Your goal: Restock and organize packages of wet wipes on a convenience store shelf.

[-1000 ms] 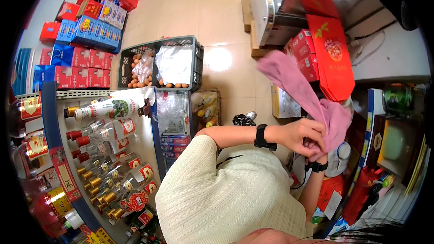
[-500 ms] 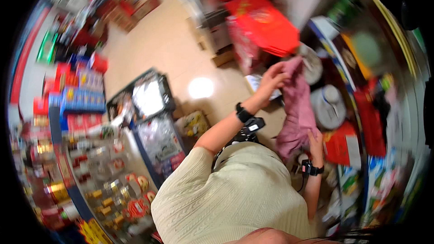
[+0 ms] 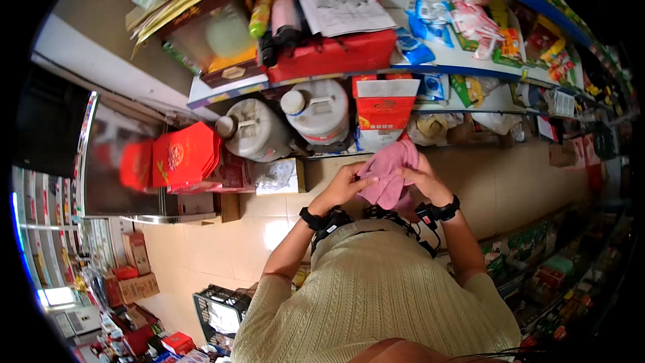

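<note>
Left hand (image 3: 344, 187) has its fingers curled in on the near-left edge of the pink cloth (image 3: 387, 191), thumb laid over the front. Right hand (image 3: 430, 180) grips the opposite edge, thumb on the front face, fingers mostly behind the fabric. Neither is spread open; both have hold of the cloth.

Cloth sits right of center in the frame, bunched between the two hands, above the sweater front (image 3: 376, 282). Key relation: cloth lies to the right of the left hand and to the left of the right hand. Neither is clearly nearer, both touch it. Long axis looks roughly up-down in the frame, across the line joining the hands; folds hide part of the outline, so treat that as approximate.

Surroundings: red carton (image 3: 384, 111) with a pale upper panel just above the cloth in the frame. Two whitish jugs to its left, the right jug (image 3: 322, 121) near the carton, the left jug (image 3: 259, 138) farther out. Red bags (image 3: 178, 161) at mid-left. Shelf (image 3: 222, 94) runs across above the jugs. Tiled floor (image 3: 195, 255) shows below left, dark crate (image 3: 218, 290) at lower left. Black strap on each wrist.
</note>
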Tool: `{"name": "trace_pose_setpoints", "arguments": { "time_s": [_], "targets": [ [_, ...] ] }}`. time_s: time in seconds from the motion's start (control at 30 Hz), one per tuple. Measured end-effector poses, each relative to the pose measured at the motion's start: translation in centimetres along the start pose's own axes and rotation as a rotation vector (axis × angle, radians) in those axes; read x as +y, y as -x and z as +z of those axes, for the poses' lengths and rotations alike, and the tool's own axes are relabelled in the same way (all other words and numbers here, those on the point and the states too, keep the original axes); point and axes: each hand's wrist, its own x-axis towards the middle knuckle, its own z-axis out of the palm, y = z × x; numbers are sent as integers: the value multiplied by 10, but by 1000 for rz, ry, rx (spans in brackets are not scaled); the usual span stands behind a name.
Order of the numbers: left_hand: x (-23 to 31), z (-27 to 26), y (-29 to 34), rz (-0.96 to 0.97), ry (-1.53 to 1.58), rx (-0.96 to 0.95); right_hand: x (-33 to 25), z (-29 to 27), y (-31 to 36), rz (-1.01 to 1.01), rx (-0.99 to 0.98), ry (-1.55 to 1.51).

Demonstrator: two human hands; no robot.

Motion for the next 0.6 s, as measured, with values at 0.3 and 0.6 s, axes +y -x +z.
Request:
{"name": "trace_pose_setpoints", "arguments": {
  "time_s": [0.3,0.6],
  "targets": [
    [13,38,-94,-72,241,-73,25,-50,4,-144,218,263],
    [27,22,-183,195,-201,63,20,-93,-9,-149,545,345]
  ]
}}
